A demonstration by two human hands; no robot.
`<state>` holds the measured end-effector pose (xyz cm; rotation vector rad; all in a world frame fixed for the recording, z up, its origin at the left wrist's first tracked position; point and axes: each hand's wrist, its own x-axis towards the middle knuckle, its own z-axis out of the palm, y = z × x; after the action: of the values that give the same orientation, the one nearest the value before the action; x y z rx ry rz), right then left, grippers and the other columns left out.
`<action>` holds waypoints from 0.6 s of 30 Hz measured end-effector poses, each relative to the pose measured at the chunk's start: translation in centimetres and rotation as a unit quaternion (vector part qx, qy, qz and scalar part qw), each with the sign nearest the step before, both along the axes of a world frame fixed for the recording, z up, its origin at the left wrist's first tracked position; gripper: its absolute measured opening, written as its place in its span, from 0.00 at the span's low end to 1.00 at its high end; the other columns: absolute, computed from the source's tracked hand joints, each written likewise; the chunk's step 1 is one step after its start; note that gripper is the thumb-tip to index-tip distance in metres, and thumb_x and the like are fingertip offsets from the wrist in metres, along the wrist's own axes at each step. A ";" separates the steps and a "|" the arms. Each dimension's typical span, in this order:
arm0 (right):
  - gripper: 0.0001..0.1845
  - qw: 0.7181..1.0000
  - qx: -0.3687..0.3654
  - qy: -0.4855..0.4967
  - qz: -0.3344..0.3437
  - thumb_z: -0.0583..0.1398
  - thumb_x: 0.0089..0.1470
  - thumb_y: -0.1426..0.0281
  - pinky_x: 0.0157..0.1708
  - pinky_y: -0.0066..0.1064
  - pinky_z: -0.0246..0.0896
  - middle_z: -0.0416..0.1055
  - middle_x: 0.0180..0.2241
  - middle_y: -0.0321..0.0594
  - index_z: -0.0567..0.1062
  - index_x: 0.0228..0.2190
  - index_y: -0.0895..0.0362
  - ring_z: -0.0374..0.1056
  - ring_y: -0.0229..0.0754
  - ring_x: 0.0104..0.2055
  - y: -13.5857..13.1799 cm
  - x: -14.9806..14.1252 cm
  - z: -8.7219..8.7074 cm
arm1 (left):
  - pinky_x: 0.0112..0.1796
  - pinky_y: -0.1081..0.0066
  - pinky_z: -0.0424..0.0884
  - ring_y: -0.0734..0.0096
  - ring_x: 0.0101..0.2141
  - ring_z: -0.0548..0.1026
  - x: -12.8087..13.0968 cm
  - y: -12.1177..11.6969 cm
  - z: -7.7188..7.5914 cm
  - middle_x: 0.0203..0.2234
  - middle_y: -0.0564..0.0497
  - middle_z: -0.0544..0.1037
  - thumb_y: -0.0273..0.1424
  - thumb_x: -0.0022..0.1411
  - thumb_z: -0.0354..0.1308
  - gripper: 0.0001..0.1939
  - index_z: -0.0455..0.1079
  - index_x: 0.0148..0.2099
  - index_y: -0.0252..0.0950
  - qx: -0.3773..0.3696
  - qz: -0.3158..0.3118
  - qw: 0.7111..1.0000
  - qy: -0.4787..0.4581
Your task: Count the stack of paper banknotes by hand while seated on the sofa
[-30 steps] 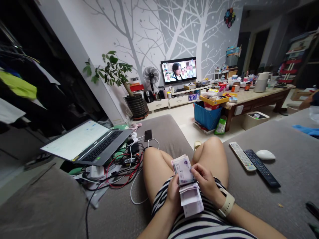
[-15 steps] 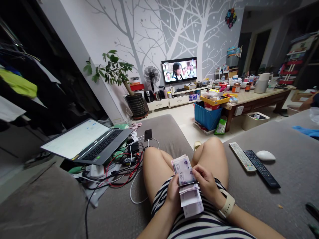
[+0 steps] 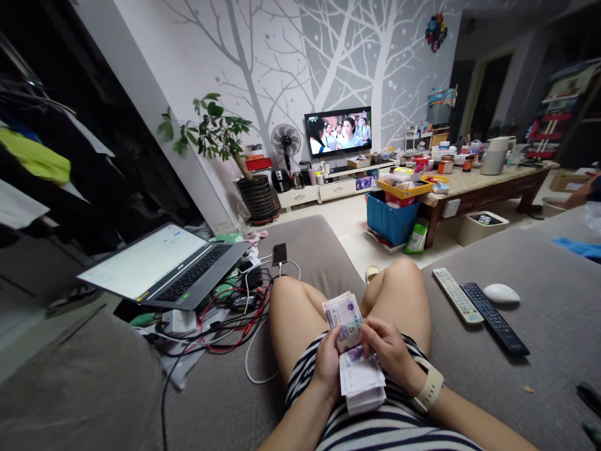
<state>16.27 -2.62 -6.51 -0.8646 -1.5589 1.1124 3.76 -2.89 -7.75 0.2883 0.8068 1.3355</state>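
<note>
A stack of purple-and-white banknotes [image 3: 342, 311], with a 5 printed on the top one, is held upright over my lap. My left hand [image 3: 327, 357] grips the stack along its left side, thumb across the front. More notes [image 3: 361, 379] fold downward below the thumb and hang over the striped clothing. At the stack's lower right edge, my right hand [image 3: 381, 341] is closed, thumb and fingers pinching a note's edge; the fingers partly cover it. A pale watch [image 3: 429, 387] is on the right wrist.
To the left, an open laptop [image 3: 164, 269] sits beside tangled cables [image 3: 235, 332] and a phone [image 3: 279, 253]. A white remote [image 3: 457, 295], a black remote [image 3: 494, 318] and a mouse [image 3: 501, 293] lie on the sofa at the right. Beyond stands a cluttered table [image 3: 498, 181].
The top note now shows a different face. More notes have folded down onto the hanging part, and my right hand has shifted slightly. The television picture differs.
</note>
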 end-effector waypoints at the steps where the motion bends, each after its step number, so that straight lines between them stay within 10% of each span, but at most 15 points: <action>1: 0.21 1.000 -0.002 -0.009 -0.015 0.54 0.55 0.57 0.24 0.27 0.53 0.62 0.15 0.32 0.65 0.18 0.57 0.57 0.35 0.20 0.1 -0.1 -0.1 | 0.40 0.61 0.71 0.56 0.35 0.78 0.0 0.0 0.0 0.29 0.42 0.80 0.30 0.52 0.57 0.12 0.72 0.38 0.27 0.001 0.001 1.000 -0.001; 18: 0.18 0.991 -0.004 -0.043 -0.128 0.57 0.51 0.57 0.22 0.26 0.50 0.59 0.18 0.31 0.63 0.19 0.56 0.54 0.35 0.22 1.6 0.0 -1.2 | 0.39 0.63 0.71 0.58 0.32 0.78 0.0 -0.5 0.6 0.29 0.43 0.80 0.26 0.49 0.60 0.12 0.73 0.38 0.28 0.021 -0.010 0.998 0.067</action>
<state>16.23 -1.00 -7.67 -1.0966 -1.4646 0.9083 3.79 -3.38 -7.10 0.4201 0.8861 1.3258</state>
